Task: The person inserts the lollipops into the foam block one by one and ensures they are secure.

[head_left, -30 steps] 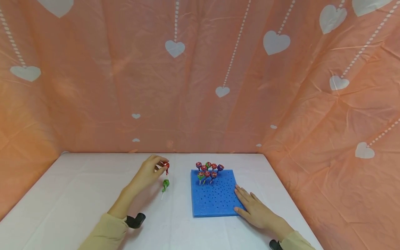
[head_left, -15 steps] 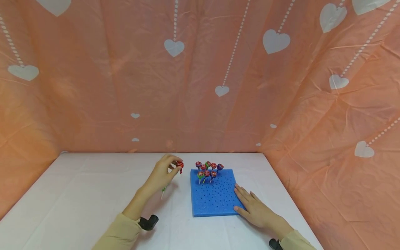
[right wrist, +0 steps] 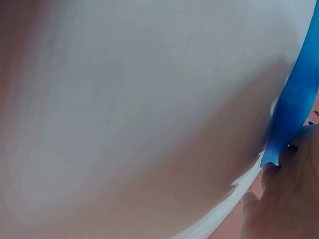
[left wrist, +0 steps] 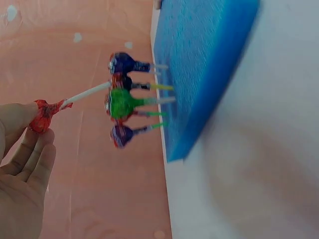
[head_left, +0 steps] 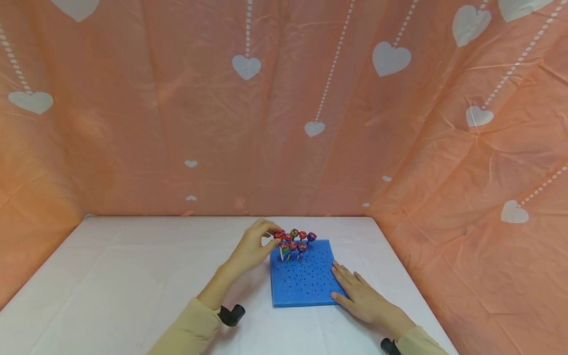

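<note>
My left hand (head_left: 252,249) pinches a red-wrapped lollipop (left wrist: 44,115) by its head, at the back left corner of a blue foam block (head_left: 303,291). Its white stick points past the heads of several lollipops standing in the foam, among them a green one (left wrist: 121,103) and a purple one (left wrist: 122,63). Small holes dot the rest of the foam's top. Fingers spread, my right hand (head_left: 361,299) rests on the block's right edge; in the right wrist view its fingertips lie along the blue foam's side (right wrist: 294,104).
A white-covered table (head_left: 133,276) carries the block. An orange curtain (head_left: 284,162) with white hearts hangs behind and at both sides. Black wrist cameras sit on my left wrist (head_left: 231,315) and right wrist (head_left: 389,346).
My left hand has moved right with the red lollipop, from the bare table to the foam's back left corner. The green lollipop on the table is now hidden behind my left arm. My right hand stays put.
</note>
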`<state>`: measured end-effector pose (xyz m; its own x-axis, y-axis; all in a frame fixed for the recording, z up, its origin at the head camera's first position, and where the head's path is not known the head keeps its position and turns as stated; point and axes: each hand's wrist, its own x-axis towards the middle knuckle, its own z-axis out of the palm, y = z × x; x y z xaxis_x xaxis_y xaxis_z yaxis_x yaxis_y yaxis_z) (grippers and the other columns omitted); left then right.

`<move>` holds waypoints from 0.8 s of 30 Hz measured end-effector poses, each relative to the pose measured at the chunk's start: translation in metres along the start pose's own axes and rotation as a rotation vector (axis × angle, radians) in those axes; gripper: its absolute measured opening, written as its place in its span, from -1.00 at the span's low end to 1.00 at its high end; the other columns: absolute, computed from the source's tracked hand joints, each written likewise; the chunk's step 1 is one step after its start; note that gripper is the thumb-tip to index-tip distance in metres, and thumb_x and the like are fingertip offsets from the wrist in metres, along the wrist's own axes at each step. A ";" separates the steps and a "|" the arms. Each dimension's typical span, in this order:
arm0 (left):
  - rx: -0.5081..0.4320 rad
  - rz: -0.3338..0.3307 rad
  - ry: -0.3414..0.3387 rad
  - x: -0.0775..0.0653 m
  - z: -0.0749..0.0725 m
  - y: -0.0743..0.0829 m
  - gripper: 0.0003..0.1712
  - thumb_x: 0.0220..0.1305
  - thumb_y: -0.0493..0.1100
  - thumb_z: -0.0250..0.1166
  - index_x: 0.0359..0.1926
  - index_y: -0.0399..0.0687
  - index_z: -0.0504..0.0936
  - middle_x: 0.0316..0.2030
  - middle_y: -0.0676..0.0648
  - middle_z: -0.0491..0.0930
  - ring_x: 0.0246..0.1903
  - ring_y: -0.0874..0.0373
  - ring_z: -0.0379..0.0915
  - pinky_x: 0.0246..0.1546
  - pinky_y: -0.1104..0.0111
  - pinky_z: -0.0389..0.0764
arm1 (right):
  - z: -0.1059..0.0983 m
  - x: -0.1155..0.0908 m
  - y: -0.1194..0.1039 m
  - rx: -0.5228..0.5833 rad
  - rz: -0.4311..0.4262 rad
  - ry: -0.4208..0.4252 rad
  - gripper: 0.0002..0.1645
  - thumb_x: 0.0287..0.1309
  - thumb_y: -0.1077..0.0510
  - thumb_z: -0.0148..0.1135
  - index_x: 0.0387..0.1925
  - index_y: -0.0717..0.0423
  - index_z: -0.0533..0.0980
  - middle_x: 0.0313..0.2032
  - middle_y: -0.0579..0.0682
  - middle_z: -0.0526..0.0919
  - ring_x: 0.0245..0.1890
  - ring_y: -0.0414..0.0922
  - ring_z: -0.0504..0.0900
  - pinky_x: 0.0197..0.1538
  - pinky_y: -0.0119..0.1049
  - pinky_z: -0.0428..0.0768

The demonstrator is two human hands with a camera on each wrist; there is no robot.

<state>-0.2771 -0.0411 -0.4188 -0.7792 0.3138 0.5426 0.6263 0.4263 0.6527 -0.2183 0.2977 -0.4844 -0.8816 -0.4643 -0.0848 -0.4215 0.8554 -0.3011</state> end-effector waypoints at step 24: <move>-0.107 0.024 -0.130 0.028 0.054 0.023 -0.76 0.34 -0.36 0.40 0.02 -0.21 0.70 -0.01 -0.12 0.60 -0.02 0.01 0.65 0.05 0.11 0.71 | -0.005 -0.003 -0.005 0.004 -0.025 0.022 -0.07 0.58 -0.32 -0.12 0.62 0.22 0.04 0.64 0.13 -0.03 0.61 0.20 0.00 0.55 0.31 0.00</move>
<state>-0.2861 0.0232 -0.4166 -0.7566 0.4327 0.4903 0.6384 0.3265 0.6970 -0.2145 0.2957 -0.4780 -0.8755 -0.4800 -0.0564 -0.4423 0.8428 -0.3067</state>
